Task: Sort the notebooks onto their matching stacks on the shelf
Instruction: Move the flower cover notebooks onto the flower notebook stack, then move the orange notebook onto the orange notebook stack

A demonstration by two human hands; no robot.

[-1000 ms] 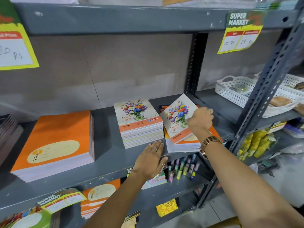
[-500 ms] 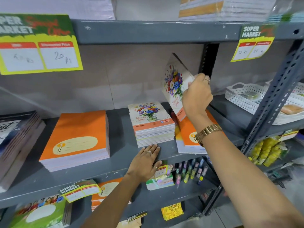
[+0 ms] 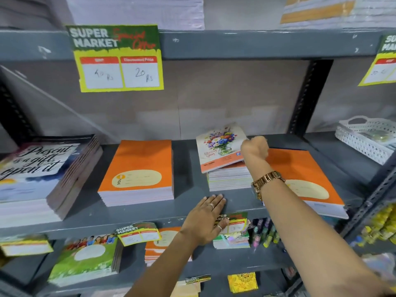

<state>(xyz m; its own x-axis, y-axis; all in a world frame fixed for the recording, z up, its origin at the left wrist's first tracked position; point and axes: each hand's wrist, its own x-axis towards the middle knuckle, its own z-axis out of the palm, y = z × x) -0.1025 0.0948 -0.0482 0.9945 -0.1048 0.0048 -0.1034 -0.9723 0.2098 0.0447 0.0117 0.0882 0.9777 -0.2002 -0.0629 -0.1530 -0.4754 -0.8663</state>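
A floral notebook [image 3: 220, 146] lies tilted on top of the floral stack [image 3: 229, 179] in the middle of the grey shelf [image 3: 188, 209]. My right hand [image 3: 255, 147] grips its right edge, fingers closed. My left hand [image 3: 205, 217] rests flat and open on the shelf's front edge, just in front of that stack. An orange stack [image 3: 139, 172] sits to the left of the floral one. To the right lies an orange notebook pile [image 3: 300, 174], partly under my right forearm. A stack with a lettered cover [image 3: 40, 174] stands at far left.
A white perforated basket [image 3: 364, 138] sits on the shelf at right. Price tags [image 3: 117, 58] hang from the upper shelf edge. The lower shelf holds a green-cover stack [image 3: 85, 260], more orange notebooks [image 3: 165, 243] and small markers [image 3: 265, 234]. A slotted upright [image 3: 308, 95] stands behind.
My right hand lifted the floral notebook off the right orange pile, carried it up and left, and lowered it onto the floral stack. My left hand stayed on the shelf edge.
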